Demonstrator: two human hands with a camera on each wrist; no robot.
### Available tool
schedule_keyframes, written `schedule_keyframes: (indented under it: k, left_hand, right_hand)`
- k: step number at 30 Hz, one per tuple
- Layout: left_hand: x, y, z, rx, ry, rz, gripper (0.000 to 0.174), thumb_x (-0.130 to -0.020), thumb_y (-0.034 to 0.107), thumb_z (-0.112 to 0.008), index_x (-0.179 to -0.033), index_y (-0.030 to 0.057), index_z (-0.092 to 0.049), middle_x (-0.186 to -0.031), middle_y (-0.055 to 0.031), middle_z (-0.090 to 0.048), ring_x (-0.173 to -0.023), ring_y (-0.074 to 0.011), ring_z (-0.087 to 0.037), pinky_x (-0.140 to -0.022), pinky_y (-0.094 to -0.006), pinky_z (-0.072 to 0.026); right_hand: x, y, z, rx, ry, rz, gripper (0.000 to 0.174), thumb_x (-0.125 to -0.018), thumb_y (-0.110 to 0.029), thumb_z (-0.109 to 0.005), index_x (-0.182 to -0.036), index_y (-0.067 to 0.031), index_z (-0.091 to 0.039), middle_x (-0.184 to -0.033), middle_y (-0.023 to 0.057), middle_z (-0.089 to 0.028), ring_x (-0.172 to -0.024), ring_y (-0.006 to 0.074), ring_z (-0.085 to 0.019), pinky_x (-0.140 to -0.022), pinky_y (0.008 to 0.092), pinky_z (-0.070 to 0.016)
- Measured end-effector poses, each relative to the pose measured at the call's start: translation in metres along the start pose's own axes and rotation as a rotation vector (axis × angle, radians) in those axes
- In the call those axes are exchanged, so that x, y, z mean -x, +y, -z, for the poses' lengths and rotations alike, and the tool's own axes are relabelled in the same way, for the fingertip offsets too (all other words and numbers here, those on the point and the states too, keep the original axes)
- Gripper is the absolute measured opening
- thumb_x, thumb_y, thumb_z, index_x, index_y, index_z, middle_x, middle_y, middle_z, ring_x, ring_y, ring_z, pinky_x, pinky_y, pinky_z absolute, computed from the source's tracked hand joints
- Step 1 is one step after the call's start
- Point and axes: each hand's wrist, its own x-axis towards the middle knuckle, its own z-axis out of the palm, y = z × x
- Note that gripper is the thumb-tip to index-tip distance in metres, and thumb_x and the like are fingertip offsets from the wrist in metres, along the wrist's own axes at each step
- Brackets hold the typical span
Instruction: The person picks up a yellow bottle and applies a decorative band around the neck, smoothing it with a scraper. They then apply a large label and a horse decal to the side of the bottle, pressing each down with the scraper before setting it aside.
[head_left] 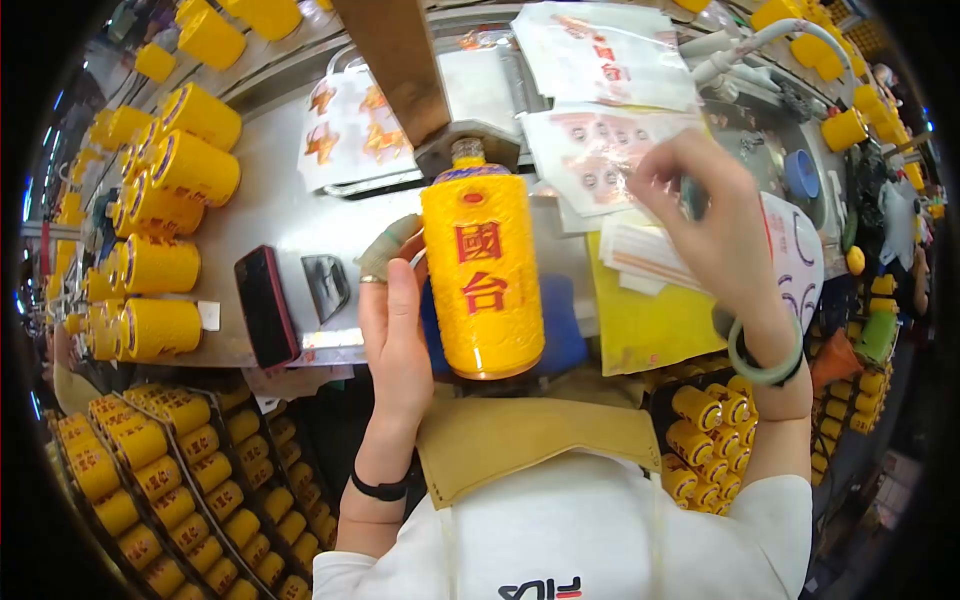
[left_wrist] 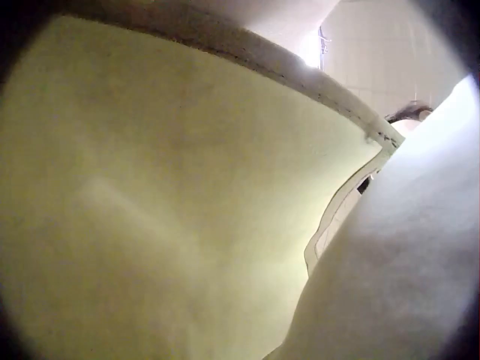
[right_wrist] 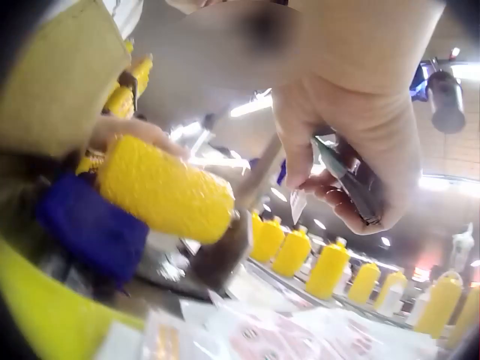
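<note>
A yellow bottle [head_left: 482, 275] with red characters lies with its neck toward a wooden post. The left hand [head_left: 398, 330] grips its left side, thumb along the edge and fingers reaching behind; finger covers show. Above sticker sheets [head_left: 590, 150], the right hand [head_left: 715, 220] is raised with fingers bent. In the right wrist view, this hand [right_wrist: 352, 142] pinches a small whitish piece [right_wrist: 298, 204] between its fingertips, and a slim green and dark tool [right_wrist: 349, 180] rests in its palm. The left wrist view shows only apron [left_wrist: 165, 180] and pale cloth, with no hand.
A phone [head_left: 267, 305] and a small dark object [head_left: 325, 287] lie left of the left hand. Yellow bottles [head_left: 160, 325] stand farther left. The wooden post [head_left: 400, 65] rises beyond the bottle neck. A yellow sheet [head_left: 655, 325] lies at right, near a blue cup [head_left: 800, 173].
</note>
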Motion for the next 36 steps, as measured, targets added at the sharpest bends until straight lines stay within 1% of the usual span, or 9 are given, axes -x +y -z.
schedule_keyframes:
  k: [4, 8, 9, 13, 17, 23, 26, 28, 36]
  left_hand:
    - [0.009, 0.001, 0.012, 0.020, -0.120, -0.057, 0.066, -0.112, 0.040, -0.049, -0.158, -0.0034, -0.033, -0.158, -0.0198, -0.041, -0.147, -0.0296, -0.041, -0.123, -0.0436, -0.0320]
    - [0.027, 0.003, 0.002, -0.053, -0.201, -0.093, 0.094, -0.102, 0.060, -0.057, -0.164, -0.0007, -0.020, -0.169, -0.0200, -0.027, -0.156, -0.0323, -0.028, -0.127, -0.0494, -0.0234]
    - [0.027, 0.002, 0.013, 0.041, -0.347, -0.131, 0.092, -0.100, 0.024, -0.069, -0.165, -0.0030, -0.011, -0.166, -0.0207, -0.027, -0.155, -0.0316, -0.029, -0.127, -0.0450, -0.0232]
    - [0.038, 0.002, 0.004, -0.092, -0.281, -0.013, 0.096, -0.094, -0.001, -0.070, -0.166, -0.0015, -0.006, -0.166, -0.0190, -0.028, -0.153, -0.0284, -0.033, -0.125, -0.0431, -0.0288]
    - [0.037, 0.001, 0.004, -0.035, -0.313, 0.025, 0.095, -0.095, 0.001, -0.070, -0.166, -0.0018, -0.007, -0.166, -0.0191, -0.029, -0.153, -0.0278, -0.033, -0.125, -0.0425, -0.0287]
    - [0.041, -0.001, 0.005, -0.022, -0.315, 0.065, 0.094, -0.094, -0.005, -0.063, -0.167, 0.0004, -0.004, -0.170, -0.0169, -0.020, -0.156, -0.0283, -0.026, -0.127, -0.0428, -0.0232]
    - [0.040, -0.001, 0.007, -0.029, -0.299, 0.037, 0.092, -0.096, 0.003, -0.069, -0.165, -0.0032, -0.009, -0.163, -0.0184, -0.033, -0.152, -0.0277, -0.035, -0.124, -0.0419, -0.0286]
    - [0.040, -0.001, 0.008, -0.031, -0.341, 0.069, 0.095, -0.094, -0.004, -0.064, -0.167, 0.0003, -0.003, -0.170, -0.0167, -0.019, -0.156, -0.0283, -0.026, -0.127, -0.0428, -0.0228]
    - [0.038, 0.000, 0.010, -0.050, -0.358, 0.055, 0.100, -0.092, -0.002, -0.068, -0.167, 0.0005, -0.003, -0.171, -0.0166, -0.020, -0.157, -0.0288, -0.024, -0.127, -0.0431, -0.0224]
  right_hand:
    - [0.028, -0.067, -0.009, -0.342, -0.360, 0.051, 0.014, -0.086, -0.007, -0.079, -0.090, -0.0028, -0.067, -0.085, 0.0109, -0.063, -0.079, 0.0272, -0.063, -0.072, 0.0375, -0.0502]
    - [0.042, -0.072, -0.041, -0.376, -0.474, 0.001, 0.014, -0.087, -0.008, -0.078, -0.091, -0.0047, -0.065, -0.089, 0.0119, -0.064, -0.083, 0.0340, -0.065, -0.072, 0.0414, -0.0506]
    - [0.045, -0.067, -0.051, -0.359, -0.433, 0.013, 0.013, -0.088, -0.009, -0.078, -0.091, -0.0049, -0.065, -0.090, 0.0119, -0.064, -0.083, 0.0337, -0.065, -0.073, 0.0414, -0.0506]
    - [0.049, -0.068, -0.062, -0.282, -0.326, -0.015, 0.015, -0.089, -0.008, -0.077, -0.095, -0.0043, -0.064, -0.093, 0.0116, -0.065, -0.082, 0.0312, -0.064, -0.073, 0.0398, -0.0507]
    - [0.051, -0.058, -0.071, -0.359, -0.142, -0.175, 0.023, -0.090, -0.009, -0.077, -0.104, -0.0033, -0.059, -0.089, 0.0061, -0.060, -0.076, 0.0188, -0.058, -0.071, 0.0324, -0.0480]
    - [0.067, -0.057, -0.092, -0.676, -0.162, -0.434, 0.034, -0.091, -0.019, -0.082, -0.105, -0.0064, -0.053, -0.088, -0.0037, -0.047, -0.075, 0.0052, -0.042, -0.067, 0.0223, -0.0385]
    - [0.069, -0.055, -0.100, -0.763, -0.114, -0.450, 0.037, -0.089, -0.021, -0.083, -0.104, -0.0070, -0.053, -0.089, -0.0041, -0.048, -0.073, 0.0047, -0.041, -0.065, 0.0220, -0.0372]
    - [0.069, -0.056, -0.100, -0.756, -0.117, -0.458, 0.036, -0.089, -0.021, -0.083, -0.105, -0.0071, -0.053, -0.088, -0.0042, -0.048, -0.073, 0.0045, -0.041, -0.065, 0.0218, -0.0371]
    - [0.069, -0.056, -0.100, -0.739, -0.100, -0.455, 0.034, -0.090, -0.019, -0.082, -0.103, -0.0068, -0.054, -0.087, -0.0040, -0.049, -0.073, 0.0044, -0.042, -0.066, 0.0217, -0.0378]
